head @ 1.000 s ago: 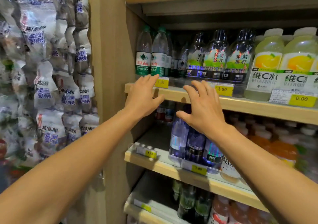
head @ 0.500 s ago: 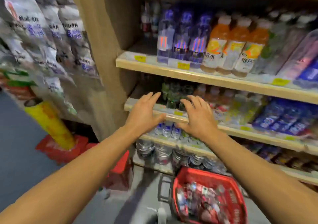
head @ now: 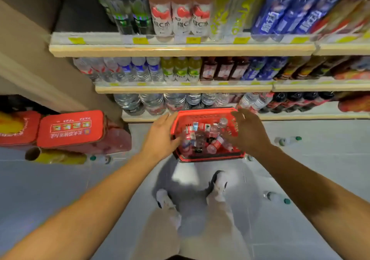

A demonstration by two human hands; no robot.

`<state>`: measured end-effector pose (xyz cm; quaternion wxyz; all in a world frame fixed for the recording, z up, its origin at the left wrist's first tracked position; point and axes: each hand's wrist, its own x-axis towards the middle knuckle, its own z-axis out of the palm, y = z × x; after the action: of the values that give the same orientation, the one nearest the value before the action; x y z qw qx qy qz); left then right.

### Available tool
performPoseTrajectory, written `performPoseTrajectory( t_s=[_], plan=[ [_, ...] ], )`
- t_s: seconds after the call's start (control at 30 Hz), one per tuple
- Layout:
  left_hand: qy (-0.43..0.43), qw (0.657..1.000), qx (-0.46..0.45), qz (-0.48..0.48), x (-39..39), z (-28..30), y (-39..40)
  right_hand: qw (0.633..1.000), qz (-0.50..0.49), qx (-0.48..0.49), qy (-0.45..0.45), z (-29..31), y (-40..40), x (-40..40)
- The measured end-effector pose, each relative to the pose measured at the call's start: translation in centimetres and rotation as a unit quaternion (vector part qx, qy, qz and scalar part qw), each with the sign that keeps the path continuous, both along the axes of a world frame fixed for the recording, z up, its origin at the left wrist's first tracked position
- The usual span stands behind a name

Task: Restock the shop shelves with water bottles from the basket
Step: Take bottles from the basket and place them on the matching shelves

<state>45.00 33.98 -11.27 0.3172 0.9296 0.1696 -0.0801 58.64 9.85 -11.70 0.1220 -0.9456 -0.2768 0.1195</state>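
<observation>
A red plastic basket (head: 204,113) stands on the grey floor in front of the bottom shelf, holding several small water bottles (head: 215,142) with red labels. My left hand (head: 160,133) hovers over the basket's left rim, fingers spread and empty. My right hand (head: 248,131) is above the right rim, also spread and empty, and blurred. Rows of water bottles (head: 140,101) fill the bottom shelf (head: 300,116) behind the basket.
Loose bottles lie on the floor at right (head: 287,140), lower right (head: 276,196) and left (head: 100,158). Red cartons (head: 70,128) and a yellow roll (head: 56,156) sit at left. Upper shelves (head: 180,49) carry assorted drinks. My feet (head: 217,187) stand just behind the basket.
The view has swung down from the upper shelves to the floor. Both hands have dropped from the shelf edge to just above the basket, staying empty.
</observation>
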Motion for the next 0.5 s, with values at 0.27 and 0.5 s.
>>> performPoseTrajectory(
  t_s=[0.27,0.5],
  plan=[
    [0.087,0.992,-0.027,0.092,5.8,-11.1,-6.9,0.986,-0.050,-0.025,0.158,-12.0,-9.5,5.5],
    [0.123,0.956,-0.101,0.247,8.3,-20.8,-10.1,0.972,0.011,-0.062,0.226,-23.3,-10.3,8.2]
  ],
)
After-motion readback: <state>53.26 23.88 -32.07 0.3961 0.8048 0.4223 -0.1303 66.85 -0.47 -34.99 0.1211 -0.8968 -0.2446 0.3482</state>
